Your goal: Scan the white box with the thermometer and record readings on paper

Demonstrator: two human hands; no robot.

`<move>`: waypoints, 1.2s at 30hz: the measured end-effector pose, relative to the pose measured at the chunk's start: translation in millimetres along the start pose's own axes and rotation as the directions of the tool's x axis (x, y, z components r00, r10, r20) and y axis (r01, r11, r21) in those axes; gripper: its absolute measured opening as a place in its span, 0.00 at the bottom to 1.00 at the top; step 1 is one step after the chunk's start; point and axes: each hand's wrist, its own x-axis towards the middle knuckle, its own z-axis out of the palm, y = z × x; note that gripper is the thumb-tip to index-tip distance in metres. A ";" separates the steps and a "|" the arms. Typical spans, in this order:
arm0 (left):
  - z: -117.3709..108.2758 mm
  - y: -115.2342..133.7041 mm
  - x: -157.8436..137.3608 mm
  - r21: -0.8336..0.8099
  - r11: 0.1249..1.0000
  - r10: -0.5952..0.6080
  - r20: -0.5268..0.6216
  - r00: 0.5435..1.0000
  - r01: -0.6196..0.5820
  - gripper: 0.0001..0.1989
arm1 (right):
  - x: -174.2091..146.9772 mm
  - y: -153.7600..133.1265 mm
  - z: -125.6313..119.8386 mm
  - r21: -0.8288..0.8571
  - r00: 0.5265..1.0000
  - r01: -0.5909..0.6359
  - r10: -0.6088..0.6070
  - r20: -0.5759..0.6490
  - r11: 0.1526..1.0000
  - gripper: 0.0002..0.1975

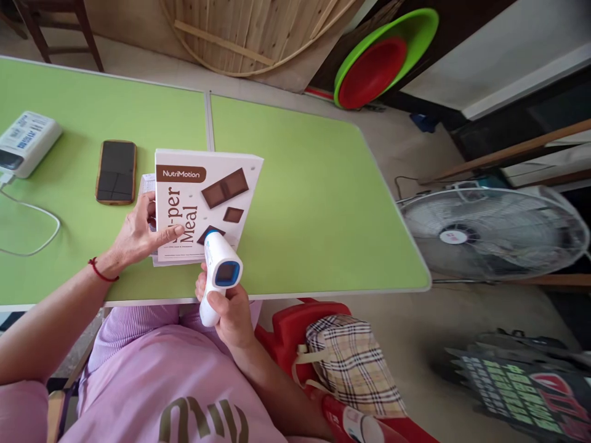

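My left hand grips the left edge of a white box printed "NutriMotion" and "Meal" with brown chocolate pieces, its thumb across the front. The box is tilted up over the green table. In my right hand is a white infrared thermometer with a blue-rimmed dark screen, held by its handle. Its blue front end is at the lower part of the box; whether they touch, I cannot tell. A pale printed paper shows partly behind the box.
A phone and a white power bank with a cable lie on the left of the table. A fan stands beyond the right edge. A plaid bag rests on a red chair near my right arm.
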 end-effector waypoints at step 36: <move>-2.6 5.6 2.3 0.044 0.996 0.070 0.063 0.996 -0.073 0.30 | 1.4 -2.6 1.7 0.077 0.999 -0.028 0.025 0.046 0.997 0.18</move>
